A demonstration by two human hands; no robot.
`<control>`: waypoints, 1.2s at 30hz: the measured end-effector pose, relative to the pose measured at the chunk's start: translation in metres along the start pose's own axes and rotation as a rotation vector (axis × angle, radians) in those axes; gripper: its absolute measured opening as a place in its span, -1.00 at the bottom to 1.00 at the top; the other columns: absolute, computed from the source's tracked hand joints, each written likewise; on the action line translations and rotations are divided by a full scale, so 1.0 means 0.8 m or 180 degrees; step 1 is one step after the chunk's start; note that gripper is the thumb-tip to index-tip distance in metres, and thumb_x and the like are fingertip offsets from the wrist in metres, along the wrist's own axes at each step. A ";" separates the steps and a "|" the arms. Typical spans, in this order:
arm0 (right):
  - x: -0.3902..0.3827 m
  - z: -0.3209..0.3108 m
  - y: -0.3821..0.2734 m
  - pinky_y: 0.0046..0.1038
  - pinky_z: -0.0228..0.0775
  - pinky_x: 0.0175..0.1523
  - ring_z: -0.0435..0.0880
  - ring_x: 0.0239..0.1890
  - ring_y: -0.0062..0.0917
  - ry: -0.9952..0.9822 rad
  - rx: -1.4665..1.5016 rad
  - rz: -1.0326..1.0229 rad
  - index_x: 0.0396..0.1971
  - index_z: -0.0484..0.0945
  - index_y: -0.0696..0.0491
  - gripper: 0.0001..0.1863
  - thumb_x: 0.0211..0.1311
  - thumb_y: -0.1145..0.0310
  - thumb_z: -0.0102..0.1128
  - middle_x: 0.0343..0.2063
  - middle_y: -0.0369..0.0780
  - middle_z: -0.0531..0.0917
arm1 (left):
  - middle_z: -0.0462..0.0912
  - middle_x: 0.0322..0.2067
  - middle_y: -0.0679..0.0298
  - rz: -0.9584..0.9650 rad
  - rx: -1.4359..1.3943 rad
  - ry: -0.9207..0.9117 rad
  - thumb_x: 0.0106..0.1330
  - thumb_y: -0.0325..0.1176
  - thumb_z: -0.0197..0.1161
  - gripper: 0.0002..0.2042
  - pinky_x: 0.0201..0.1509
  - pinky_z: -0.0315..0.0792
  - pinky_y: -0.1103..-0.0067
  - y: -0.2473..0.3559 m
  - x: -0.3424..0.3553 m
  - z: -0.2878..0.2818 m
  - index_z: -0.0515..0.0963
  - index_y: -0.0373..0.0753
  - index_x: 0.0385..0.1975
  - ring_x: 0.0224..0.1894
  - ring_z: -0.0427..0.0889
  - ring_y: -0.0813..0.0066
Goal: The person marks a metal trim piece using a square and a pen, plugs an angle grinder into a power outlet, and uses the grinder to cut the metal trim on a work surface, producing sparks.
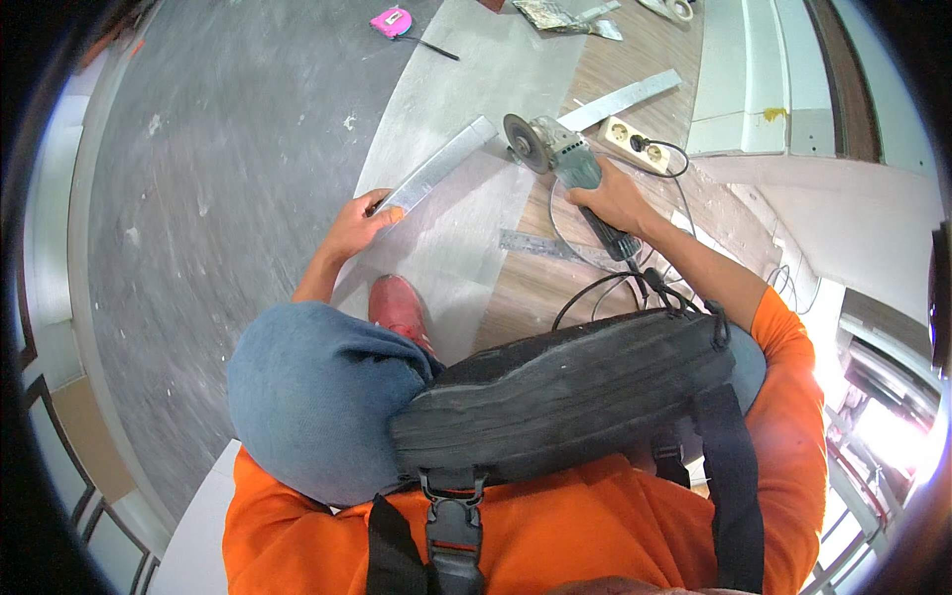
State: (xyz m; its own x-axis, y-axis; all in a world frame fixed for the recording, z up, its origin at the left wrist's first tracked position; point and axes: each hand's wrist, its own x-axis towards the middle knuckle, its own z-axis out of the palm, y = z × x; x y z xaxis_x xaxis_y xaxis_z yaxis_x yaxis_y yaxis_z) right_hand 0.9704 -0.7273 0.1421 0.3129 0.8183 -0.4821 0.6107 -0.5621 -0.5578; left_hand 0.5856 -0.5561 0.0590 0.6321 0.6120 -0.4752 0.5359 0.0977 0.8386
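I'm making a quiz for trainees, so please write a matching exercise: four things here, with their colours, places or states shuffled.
1. Angle grinder
2. Tape measure
3. Power strip
4. Bag

A. Pink
B. Has a black plug in it
C. Dark grey
D. In the right hand

Pairs: 1-D, 2-A, 3-B, 4-C

L hand (354,228) holds metal strip (441,167), R hand (617,201) grinder (572,157) (disc (526,143) nr strip).
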 end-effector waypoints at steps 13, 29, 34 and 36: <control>-0.014 -0.010 -0.015 -0.19 0.45 0.09 0.65 -0.02 -0.02 -0.0083 -0.0666 0.0017 0.15 0.38 0.24 -0.14 -0.12 -0.02 0.36 -0.11 0.18 0.64 | 0.66 -0.01 0.05 0.0241 0.0805 -0.0024 0.15 -0.07 0.42 -0.45 0.10 0.44 0.40 0.007 -0.002 0.003 0.57 -0.27 0.08 0.02 0.62 0.15; -0.058 -0.035 0.045 -0.44 0.45 -0.09 0.61 -0.26 -0.43 0.0046 0.0376 0.0614 0.07 0.48 0.19 -0.34 -0.07 0.19 0.34 -0.22 -0.10 0.64 | 0.54 0.01 0.02 0.0489 0.2162 0.3351 0.11 -0.26 0.39 -0.43 0.23 0.31 0.29 -0.063 -0.002 -0.036 0.44 -0.31 0.13 0.13 0.48 0.09; -0.058 -0.013 0.028 -0.35 0.44 0.01 0.66 -0.17 -0.28 -0.0299 0.0442 0.0550 0.03 0.49 0.22 -0.30 -0.13 0.11 0.38 -0.21 0.01 0.67 | 0.45 0.04 -0.15 -0.1927 -0.1011 0.3428 0.10 0.03 0.47 -0.07 0.12 0.50 0.35 -0.082 0.030 -0.071 0.14 -0.60 0.21 0.07 0.55 0.09; -0.061 -0.016 0.016 -0.35 0.44 0.02 0.65 -0.16 -0.28 -0.0361 0.0370 0.0535 0.01 0.50 0.22 -0.31 -0.12 0.10 0.38 -0.22 0.01 0.67 | 0.44 0.03 -0.12 -0.1794 -0.1718 0.3558 0.08 -0.01 0.49 -0.08 0.05 0.52 0.36 -0.082 0.032 -0.062 0.12 -0.58 0.20 0.02 0.56 0.14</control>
State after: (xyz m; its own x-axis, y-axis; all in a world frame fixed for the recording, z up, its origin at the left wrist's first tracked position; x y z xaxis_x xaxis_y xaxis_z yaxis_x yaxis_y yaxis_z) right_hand 0.9726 -0.7731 0.1672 0.3153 0.6970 -0.6440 0.4669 -0.7048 -0.5342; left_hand 0.5389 -0.5080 0.0050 -0.5222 0.6654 -0.5334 0.1220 0.6773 0.7255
